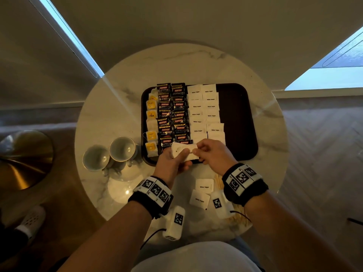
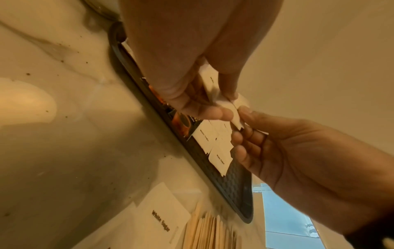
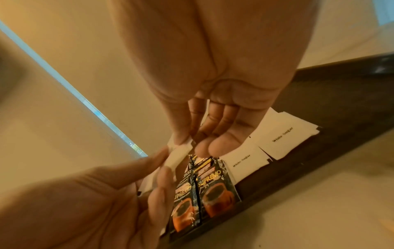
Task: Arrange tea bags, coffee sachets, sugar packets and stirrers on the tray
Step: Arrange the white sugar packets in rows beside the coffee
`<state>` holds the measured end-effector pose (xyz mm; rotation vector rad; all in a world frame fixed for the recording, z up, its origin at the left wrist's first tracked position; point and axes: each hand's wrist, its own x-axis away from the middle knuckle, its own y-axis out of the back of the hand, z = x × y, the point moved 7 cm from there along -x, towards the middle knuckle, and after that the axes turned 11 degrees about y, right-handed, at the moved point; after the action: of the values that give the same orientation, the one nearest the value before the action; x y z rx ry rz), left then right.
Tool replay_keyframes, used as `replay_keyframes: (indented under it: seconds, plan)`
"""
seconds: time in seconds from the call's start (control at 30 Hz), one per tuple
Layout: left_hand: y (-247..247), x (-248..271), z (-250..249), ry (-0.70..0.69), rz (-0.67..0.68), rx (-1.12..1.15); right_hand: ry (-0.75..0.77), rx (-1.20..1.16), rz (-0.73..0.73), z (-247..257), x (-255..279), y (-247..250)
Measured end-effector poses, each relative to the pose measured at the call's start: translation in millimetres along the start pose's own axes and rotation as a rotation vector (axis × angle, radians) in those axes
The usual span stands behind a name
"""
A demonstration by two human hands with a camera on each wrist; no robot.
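Observation:
A dark tray (image 1: 238, 122) holds a column of tea bags (image 1: 151, 122), two columns of coffee sachets (image 1: 173, 114) and two columns of white sugar packets (image 1: 204, 110). Its right part is bare. Over the tray's near edge my left hand (image 1: 181, 155) grips a few white sugar packets (image 1: 183, 149). My right hand (image 1: 197, 152) pinches the right end of one of them between thumb and forefinger (image 3: 181, 139). The right wrist view shows that pinched packet (image 3: 178, 155) above the sachets (image 3: 217, 193). Two more sugar packets (image 1: 204, 186) and wooden stirrers (image 1: 218, 181) lie on the table near me.
Two empty cups (image 1: 110, 154) stand left of the tray on the round marble table (image 1: 196, 63). A brass lamp base (image 1: 21, 158) is on the floor at far left. Stirrers (image 2: 209, 232) and a sugar packet (image 2: 162, 215) lie beside the tray rim (image 2: 132, 84).

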<state>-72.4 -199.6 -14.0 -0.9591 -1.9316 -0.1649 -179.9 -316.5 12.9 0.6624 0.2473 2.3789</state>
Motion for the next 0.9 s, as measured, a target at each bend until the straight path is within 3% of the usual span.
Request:
replay_keyframes:
  seconds: [0.2,0.3,0.43,0.63,0.77,0.9]
  plan:
    - [22.5,-5.5,1.3,0.02,-0.134,0.048,-0.112,0.068,-0.242,-37.7,-4.1,35.5]
    - [34.0,-6.7,7.9,0.047,-0.212,0.044,-0.183,0.238,-0.243,-50.5,-4.5,41.8]
    - [41.6,-4.9,13.7,0.081,-0.294,-0.014,-0.181,0.29,-0.22,-47.6,-12.0,31.9]
    - [38.6,-4.5,14.4,0.036,-0.221,-0.093,-0.189,0.345,-0.243,-42.9,-16.4,26.5]
    - [24.1,-8.9,8.7,-0.002,-0.137,-0.072,-0.073,0.272,-0.308,-24.5,-8.1,34.6]
    - [0.5,-16.1,3.6,-0.034,-0.096,-0.118,-0.041,-0.007,-0.129,-16.7,-1.6,18.8]
